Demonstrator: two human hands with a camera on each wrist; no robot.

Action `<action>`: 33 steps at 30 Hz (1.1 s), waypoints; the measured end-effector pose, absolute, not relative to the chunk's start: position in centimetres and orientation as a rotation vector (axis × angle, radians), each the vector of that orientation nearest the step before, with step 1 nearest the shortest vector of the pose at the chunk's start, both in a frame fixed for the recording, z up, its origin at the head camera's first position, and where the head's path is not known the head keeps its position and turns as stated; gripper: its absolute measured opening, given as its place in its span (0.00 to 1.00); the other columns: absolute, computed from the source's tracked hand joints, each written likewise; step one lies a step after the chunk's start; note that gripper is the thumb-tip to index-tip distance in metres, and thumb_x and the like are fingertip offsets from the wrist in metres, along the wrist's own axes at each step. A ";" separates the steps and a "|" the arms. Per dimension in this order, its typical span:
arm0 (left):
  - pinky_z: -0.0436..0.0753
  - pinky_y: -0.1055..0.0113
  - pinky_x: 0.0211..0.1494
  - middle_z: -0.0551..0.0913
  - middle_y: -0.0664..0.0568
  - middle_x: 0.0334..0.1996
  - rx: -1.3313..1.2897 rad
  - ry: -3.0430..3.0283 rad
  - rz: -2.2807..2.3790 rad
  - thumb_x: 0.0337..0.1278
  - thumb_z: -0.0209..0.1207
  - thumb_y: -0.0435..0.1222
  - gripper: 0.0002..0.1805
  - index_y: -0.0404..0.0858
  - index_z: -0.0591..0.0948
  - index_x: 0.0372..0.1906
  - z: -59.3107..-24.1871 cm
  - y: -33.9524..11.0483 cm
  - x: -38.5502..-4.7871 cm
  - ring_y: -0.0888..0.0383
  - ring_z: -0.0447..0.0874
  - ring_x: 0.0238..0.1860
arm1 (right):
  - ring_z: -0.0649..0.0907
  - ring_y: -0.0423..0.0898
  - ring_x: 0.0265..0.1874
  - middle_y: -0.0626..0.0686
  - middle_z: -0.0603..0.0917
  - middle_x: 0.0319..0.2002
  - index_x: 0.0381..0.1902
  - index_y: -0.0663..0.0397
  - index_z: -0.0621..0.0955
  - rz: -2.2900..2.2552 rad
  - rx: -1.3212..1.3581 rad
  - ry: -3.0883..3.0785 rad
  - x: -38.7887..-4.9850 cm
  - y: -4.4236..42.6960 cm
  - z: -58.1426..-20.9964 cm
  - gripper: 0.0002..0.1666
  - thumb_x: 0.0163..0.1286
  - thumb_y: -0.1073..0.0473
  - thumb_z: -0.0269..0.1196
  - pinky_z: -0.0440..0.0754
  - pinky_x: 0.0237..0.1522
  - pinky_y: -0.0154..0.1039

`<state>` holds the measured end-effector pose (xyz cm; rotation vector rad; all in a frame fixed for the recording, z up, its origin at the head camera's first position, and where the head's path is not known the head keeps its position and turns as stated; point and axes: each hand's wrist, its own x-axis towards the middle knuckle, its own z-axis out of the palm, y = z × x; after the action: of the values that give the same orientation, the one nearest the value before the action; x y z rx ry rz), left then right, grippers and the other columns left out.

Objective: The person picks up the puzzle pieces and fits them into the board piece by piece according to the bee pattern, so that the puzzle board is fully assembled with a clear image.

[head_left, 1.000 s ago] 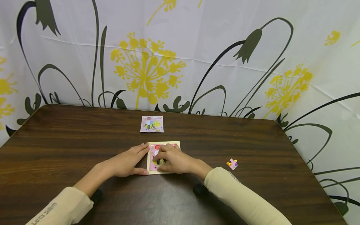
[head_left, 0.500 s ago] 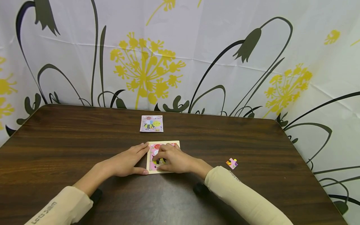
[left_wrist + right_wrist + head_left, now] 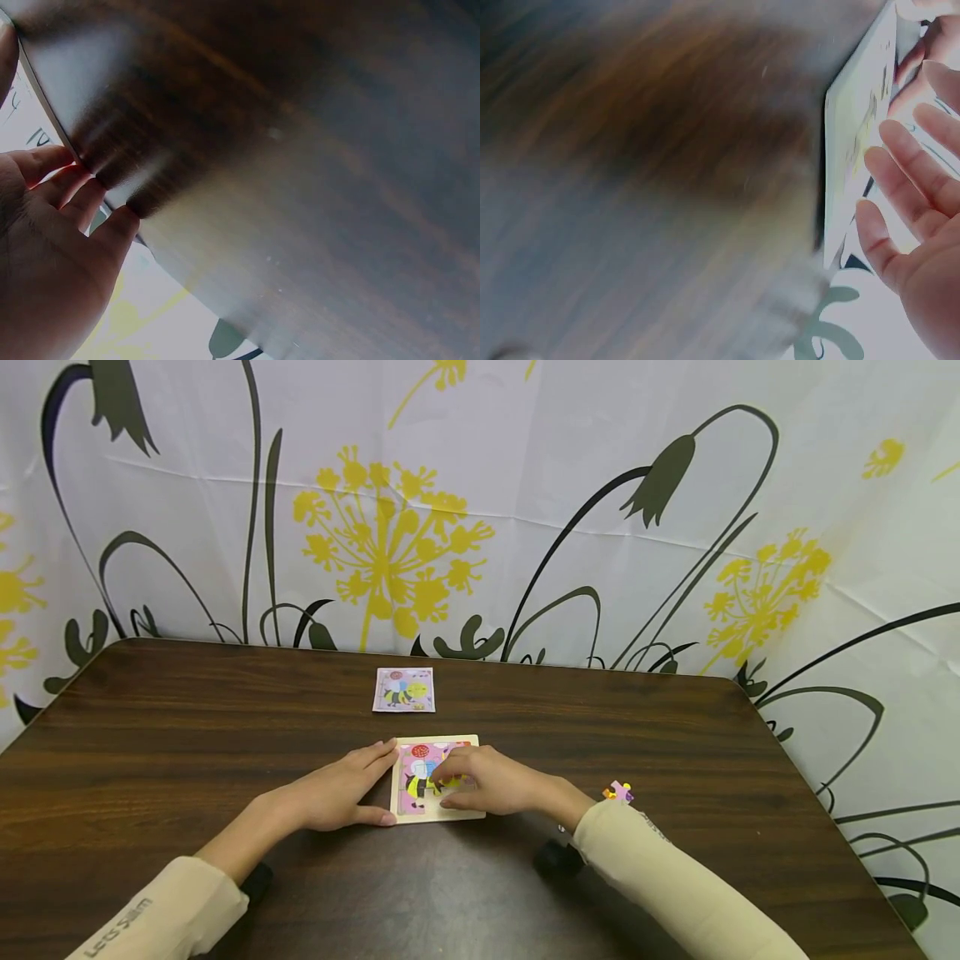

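A wooden jigsaw puzzle tray [image 3: 435, 817] with a pale rim lies in front of me in the head view. Its pink bee picture shows a bare pale patch at the lower middle. Along the tray's left edge rests my left hand [image 3: 337, 793], fingers extended and thumb at the near corner. Over the tray's right half is my right hand [image 3: 495, 783], hiding part of the picture. In the right wrist view its fingers [image 3: 904, 176] are spread apart beside the tray, with nothing seen between them. A loose puzzle piece [image 3: 620, 790] lies to the right, just beyond the right sleeve.
A square bee picture card [image 3: 405, 690] lies behind the tray on the dark wooden table [image 3: 225, 710]. A flower-printed cloth [image 3: 562, 460] hangs behind the table's far edge.
My right hand has moved rightward across the tray, uncovering more of the bee picture and the bare patch. Its sleeve now reaches the loose piece's near edge. The left hand stays put.
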<state>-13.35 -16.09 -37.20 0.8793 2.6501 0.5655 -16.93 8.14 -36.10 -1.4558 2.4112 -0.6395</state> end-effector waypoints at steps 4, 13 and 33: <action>0.57 0.44 0.62 0.52 0.33 0.67 0.875 2.651 0.558 0.53 0.58 0.54 0.45 0.26 0.57 0.66 -37.2 -16.0 -13.3 0.36 0.51 0.65 | 0.77 0.44 0.40 0.52 0.80 0.42 0.46 0.60 0.80 -0.646 -1.393 2.429 -17.0 9.6 -35.9 0.16 0.60 0.61 0.64 0.73 0.46 0.32; 0.57 0.44 0.62 0.52 0.33 0.67 0.871 2.656 0.555 0.52 0.58 0.53 0.46 0.26 0.57 0.66 -37.2 -16.0 -13.3 0.36 0.50 0.66 | 0.78 0.45 0.41 0.51 0.80 0.40 0.44 0.59 0.80 -0.670 -1.244 2.444 -17.3 14.3 -35.4 0.14 0.60 0.60 0.65 0.76 0.46 0.39; 0.56 0.44 0.63 0.51 0.35 0.68 0.837 2.645 0.543 0.52 0.58 0.54 0.47 0.26 0.57 0.66 -37.0 -15.9 -13.3 0.37 0.49 0.66 | 0.75 0.44 0.40 0.41 0.76 0.39 0.37 0.49 0.80 -0.623 -1.092 2.480 -15.6 22.8 -36.0 0.11 0.56 0.57 0.68 0.75 0.41 0.40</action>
<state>-13.26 -15.86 -36.97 0.8371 2.6445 0.5431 -15.61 22.78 -35.95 -1.0921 2.4802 -0.6226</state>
